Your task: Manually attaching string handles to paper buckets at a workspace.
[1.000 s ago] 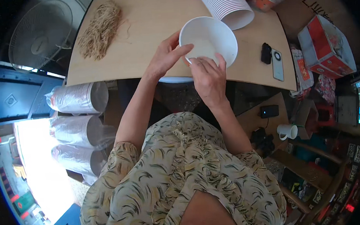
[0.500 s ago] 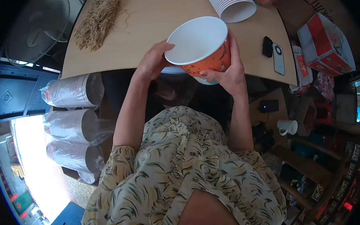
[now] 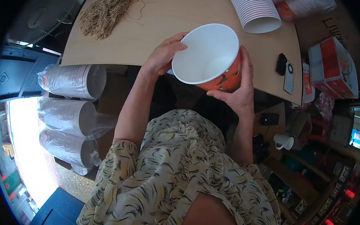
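Between my two hands, over the table's near edge, is a large orange paper bucket with a white inside. Its open mouth tilts toward me, and nothing shows inside it. My left hand grips the left side, thumb over the rim and the fingers behind the wall. Around the right side wraps my right hand, its thumb against the orange outside below the rim. The bucket's base is hidden from this angle.
On the wooden table lie a bundle of tan strings, a stack of white paper buckets, and a phone beside a small black object. Bagged bucket stacks stand left. A red-and-white carton and a white mug are right.
The bucket in my hands has turned, so its printed lettering no longer shows and its mouth faces me more. The whole view has shifted a little.
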A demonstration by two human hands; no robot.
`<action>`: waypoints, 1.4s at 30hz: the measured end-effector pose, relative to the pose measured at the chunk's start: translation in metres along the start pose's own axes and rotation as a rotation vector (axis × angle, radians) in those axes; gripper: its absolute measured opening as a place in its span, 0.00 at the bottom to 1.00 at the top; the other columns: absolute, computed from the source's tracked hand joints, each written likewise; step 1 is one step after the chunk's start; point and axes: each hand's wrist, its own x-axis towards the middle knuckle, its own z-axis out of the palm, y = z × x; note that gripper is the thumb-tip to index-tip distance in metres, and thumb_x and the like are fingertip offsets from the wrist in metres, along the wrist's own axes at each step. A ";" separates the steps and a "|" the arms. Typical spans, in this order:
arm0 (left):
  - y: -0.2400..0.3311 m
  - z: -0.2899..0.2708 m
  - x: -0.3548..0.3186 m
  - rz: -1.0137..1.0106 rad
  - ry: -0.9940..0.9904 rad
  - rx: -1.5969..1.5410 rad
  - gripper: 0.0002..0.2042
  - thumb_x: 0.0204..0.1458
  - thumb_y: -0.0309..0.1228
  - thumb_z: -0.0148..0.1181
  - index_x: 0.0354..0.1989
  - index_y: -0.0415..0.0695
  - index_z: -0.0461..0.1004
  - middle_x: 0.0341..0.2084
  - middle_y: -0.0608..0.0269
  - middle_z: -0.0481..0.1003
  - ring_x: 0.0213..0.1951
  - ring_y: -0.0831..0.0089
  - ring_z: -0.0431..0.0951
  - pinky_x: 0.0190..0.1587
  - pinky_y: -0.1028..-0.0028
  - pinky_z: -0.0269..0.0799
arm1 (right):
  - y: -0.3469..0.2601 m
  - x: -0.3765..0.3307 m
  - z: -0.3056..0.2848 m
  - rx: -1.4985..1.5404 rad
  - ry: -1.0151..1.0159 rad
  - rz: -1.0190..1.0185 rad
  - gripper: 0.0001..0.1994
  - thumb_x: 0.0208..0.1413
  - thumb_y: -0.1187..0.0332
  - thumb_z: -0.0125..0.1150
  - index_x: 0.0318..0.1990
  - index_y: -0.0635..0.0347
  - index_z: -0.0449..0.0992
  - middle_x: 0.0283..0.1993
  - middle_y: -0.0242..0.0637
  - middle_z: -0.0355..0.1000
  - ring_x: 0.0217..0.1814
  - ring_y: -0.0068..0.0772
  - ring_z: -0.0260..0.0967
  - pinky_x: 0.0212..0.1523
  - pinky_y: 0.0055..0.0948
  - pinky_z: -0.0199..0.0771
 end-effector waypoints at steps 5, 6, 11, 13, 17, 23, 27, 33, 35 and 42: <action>0.004 0.007 -0.007 0.100 0.105 -0.038 0.18 0.59 0.24 0.55 0.59 0.37 0.72 0.45 0.61 0.78 0.40 0.79 0.80 0.42 0.77 0.78 | 0.004 -0.005 0.011 0.019 -0.006 0.077 0.64 0.28 0.51 0.86 0.73 0.63 0.50 0.73 0.54 0.53 0.73 0.56 0.53 0.70 0.50 0.56; 0.003 0.004 -0.007 0.100 0.112 -0.044 0.18 0.59 0.24 0.55 0.59 0.37 0.72 0.45 0.61 0.78 0.40 0.79 0.80 0.42 0.77 0.78 | 0.002 -0.004 0.013 0.019 -0.015 0.077 0.64 0.28 0.51 0.86 0.73 0.63 0.50 0.73 0.54 0.53 0.73 0.56 0.53 0.70 0.50 0.56; 0.001 -0.002 -0.010 0.112 0.171 0.054 0.16 0.62 0.26 0.55 0.57 0.35 0.73 0.44 0.62 0.79 0.40 0.80 0.79 0.45 0.77 0.77 | -0.010 -0.005 0.021 -0.155 -0.009 0.021 0.63 0.30 0.47 0.84 0.73 0.62 0.51 0.73 0.56 0.53 0.74 0.58 0.52 0.70 0.53 0.55; 0.000 -0.004 -0.011 0.118 0.169 0.041 0.16 0.63 0.26 0.55 0.57 0.35 0.73 0.42 0.62 0.79 0.40 0.80 0.79 0.44 0.77 0.77 | -0.012 -0.006 0.023 -0.155 -0.010 0.016 0.63 0.30 0.48 0.84 0.73 0.62 0.51 0.73 0.56 0.52 0.74 0.58 0.52 0.70 0.53 0.54; 0.001 0.000 -0.015 0.121 0.178 0.038 0.15 0.63 0.27 0.56 0.55 0.35 0.74 0.40 0.63 0.80 0.38 0.81 0.79 0.43 0.77 0.77 | -0.018 -0.010 0.025 -0.196 -0.012 0.004 0.62 0.30 0.51 0.85 0.73 0.63 0.51 0.74 0.55 0.50 0.75 0.59 0.49 0.70 0.54 0.54; -0.004 0.000 -0.017 0.111 0.215 0.019 0.13 0.63 0.27 0.56 0.53 0.35 0.75 0.38 0.64 0.80 0.37 0.81 0.79 0.41 0.78 0.77 | -0.018 -0.014 0.030 -0.189 -0.005 -0.039 0.62 0.30 0.52 0.85 0.73 0.62 0.51 0.74 0.55 0.48 0.75 0.59 0.47 0.70 0.54 0.55; -0.005 0.003 -0.015 0.131 0.240 0.037 0.13 0.63 0.28 0.56 0.52 0.36 0.75 0.38 0.64 0.80 0.36 0.82 0.78 0.40 0.79 0.77 | -0.017 -0.014 0.031 -0.192 -0.006 -0.035 0.62 0.31 0.51 0.85 0.73 0.63 0.51 0.74 0.55 0.48 0.75 0.60 0.47 0.69 0.55 0.56; -0.006 0.006 -0.011 0.135 0.278 0.059 0.12 0.62 0.28 0.57 0.50 0.35 0.76 0.36 0.65 0.80 0.36 0.82 0.78 0.39 0.79 0.76 | -0.010 -0.022 0.036 -0.212 0.028 -0.095 0.60 0.35 0.47 0.83 0.72 0.65 0.53 0.73 0.58 0.47 0.73 0.63 0.48 0.67 0.59 0.57; -0.003 0.009 -0.012 0.092 0.310 0.047 0.12 0.62 0.28 0.58 0.49 0.35 0.77 0.36 0.65 0.81 0.35 0.82 0.79 0.38 0.78 0.76 | -0.007 -0.024 0.037 -0.199 0.057 -0.113 0.59 0.35 0.47 0.83 0.72 0.65 0.53 0.73 0.58 0.47 0.73 0.63 0.49 0.67 0.60 0.56; 0.002 0.014 -0.012 0.083 0.310 0.043 0.11 0.60 0.28 0.60 0.47 0.35 0.77 0.35 0.63 0.81 0.33 0.82 0.79 0.37 0.79 0.76 | -0.008 -0.027 0.035 -0.184 0.079 -0.089 0.60 0.34 0.49 0.84 0.72 0.66 0.52 0.73 0.58 0.47 0.74 0.63 0.48 0.68 0.59 0.56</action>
